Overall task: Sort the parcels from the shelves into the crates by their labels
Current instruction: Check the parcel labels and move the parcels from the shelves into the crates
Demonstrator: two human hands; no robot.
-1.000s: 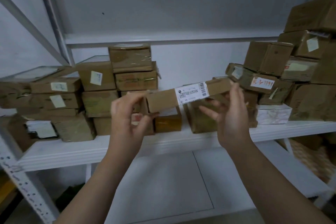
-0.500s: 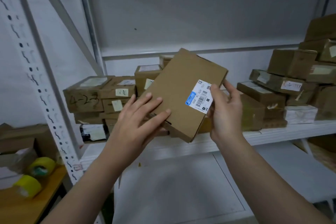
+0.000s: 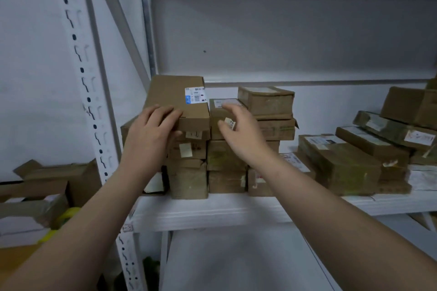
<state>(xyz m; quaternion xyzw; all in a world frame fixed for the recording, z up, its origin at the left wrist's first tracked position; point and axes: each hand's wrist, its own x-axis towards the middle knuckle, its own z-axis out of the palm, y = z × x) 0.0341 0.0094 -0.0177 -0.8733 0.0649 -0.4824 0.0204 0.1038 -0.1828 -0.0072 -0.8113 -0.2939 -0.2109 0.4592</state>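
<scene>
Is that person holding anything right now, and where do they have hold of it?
Nothing is gripped. The left hand lies flat on the near corner of the top box, which sits on a stack; the right hand hovers open.

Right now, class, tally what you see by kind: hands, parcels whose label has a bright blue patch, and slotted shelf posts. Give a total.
Hands: 2, left hand and right hand
Blue-patch parcel: 1
Slotted post: 1
Total: 4
</scene>
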